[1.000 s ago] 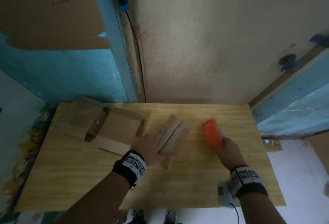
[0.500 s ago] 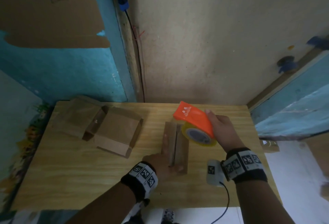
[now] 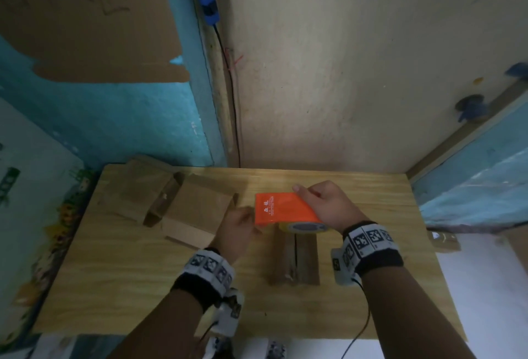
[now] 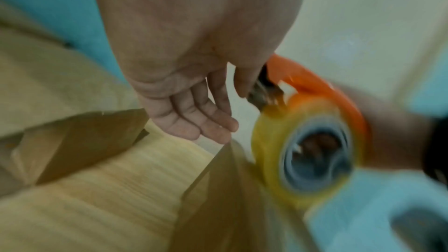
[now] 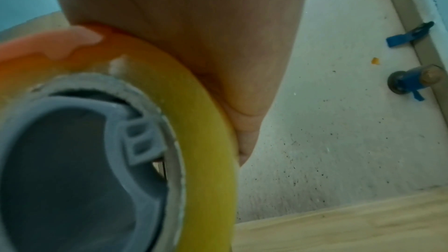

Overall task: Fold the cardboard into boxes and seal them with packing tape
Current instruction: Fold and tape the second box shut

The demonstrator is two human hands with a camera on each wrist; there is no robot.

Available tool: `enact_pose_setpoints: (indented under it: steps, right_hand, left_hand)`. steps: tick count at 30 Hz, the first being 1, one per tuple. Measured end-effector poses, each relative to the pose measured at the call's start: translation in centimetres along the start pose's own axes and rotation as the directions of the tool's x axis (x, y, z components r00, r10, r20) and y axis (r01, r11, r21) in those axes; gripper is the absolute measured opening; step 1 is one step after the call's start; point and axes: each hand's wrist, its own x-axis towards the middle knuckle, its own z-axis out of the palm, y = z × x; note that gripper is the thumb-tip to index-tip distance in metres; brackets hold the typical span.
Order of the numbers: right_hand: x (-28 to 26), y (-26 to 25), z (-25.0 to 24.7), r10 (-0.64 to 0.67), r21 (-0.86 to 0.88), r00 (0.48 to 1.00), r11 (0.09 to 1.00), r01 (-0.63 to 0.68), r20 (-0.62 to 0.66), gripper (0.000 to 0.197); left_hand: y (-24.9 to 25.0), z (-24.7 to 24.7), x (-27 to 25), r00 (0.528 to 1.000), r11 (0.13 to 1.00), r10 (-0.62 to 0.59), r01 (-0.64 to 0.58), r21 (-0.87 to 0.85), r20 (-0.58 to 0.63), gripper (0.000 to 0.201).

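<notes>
Presently the orange tape dispenser [image 3: 281,208] with its yellowish tape roll [image 4: 300,157] is grasped by the right hand [image 3: 325,206] and held at the far end of the folded cardboard box [image 3: 295,261], which lies on the wooden counter [image 3: 114,287]. The left hand [image 3: 237,230] is held with fingers relaxed beside the dispenser's metal blade, its thumb against it. Two more cardboard boxes [image 3: 197,210] are seen at the counter's far left.

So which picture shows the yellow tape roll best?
The left wrist view: the whole yellow tape roll shows there, under its orange dispenser, though blurred. The right wrist view is sharper but cuts the roll off. The head view shows only a sliver beneath the dispenser, which the right hand holds.
</notes>
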Motion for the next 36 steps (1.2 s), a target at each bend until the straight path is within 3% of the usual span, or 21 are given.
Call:
enact_pose_setpoints:
  steps: [2,4,6,8,10,13,18,21,24,31,36]
  right_hand:
    - [0.1,0.3,0.0,-0.004,0.008,1.000,1.000,0.004,0.008,0.077]
    - [0.1,0.6,-0.2,0.004,0.026,1.000,1.000,-0.004,0.015,0.081]
    - [0.2,0.8,-0.3,0.015,0.047,1.000,0.999,-0.016,0.014,0.085]
    - [0.2,0.9,-0.3,0.024,0.069,1.000,0.997,-0.025,0.013,0.085]
    - [0.1,0.8,-0.4,0.025,0.080,1.000,0.996,-0.026,0.016,0.081]
    - [-0.3,0.7,-0.5,0.013,0.087,1.000,0.996,-0.013,0.009,0.068]
    - [-0.7,0.7,-1.0,0.020,0.151,1.000,0.988,-0.022,0.016,0.078]
    - [-1.2,0.7,-1.7,0.032,0.168,0.999,0.985,-0.032,0.004,0.068]
    - [-1.6,0.6,-3.1,0.022,0.191,0.999,0.982,-0.013,-0.045,0.075]
    - [-2.1,0.6,-4.6,0.017,0.204,0.995,0.979,0.004,-0.100,0.057]
    - [-2.4,2.1,-5.2,0.078,0.264,0.988,0.964,-0.041,-0.132,0.057]
  left_hand:
    - [1.7,-0.6,0.0,0.990,0.955,-0.142,0.133,-0.263,-0.012,0.022]
    - [2.3,-1.0,-0.1,0.966,0.859,-0.254,0.248,-0.448,0.048,0.038]
    - [2.4,-1.3,-0.3,0.956,0.802,-0.260,0.291,-0.522,0.133,0.036]
    - [2.1,-1.4,-0.5,0.954,0.813,-0.216,0.294,-0.503,0.209,0.025]
    - [1.7,-1.5,-0.3,0.954,0.808,-0.192,0.286,-0.515,0.229,0.028]
    - [1.6,-1.7,-0.1,0.958,0.804,-0.217,0.284,-0.522,0.188,0.032]
    - [3.5,-2.2,0.4,0.973,0.885,-0.218,0.231,-0.404,0.077,0.045]
    - [4.8,-2.7,0.9,0.977,0.899,-0.195,0.215,-0.382,0.091,0.053]
    - [6.2,-2.7,1.2,0.977,0.907,-0.170,0.207,-0.366,0.130,0.056]
    - [6.9,-3.7,2.4,0.974,0.919,-0.201,0.226,-0.324,0.109,0.051]
    - [5.4,-5.9,3.6,0.972,0.946,-0.220,0.232,-0.226,0.078,0.030]
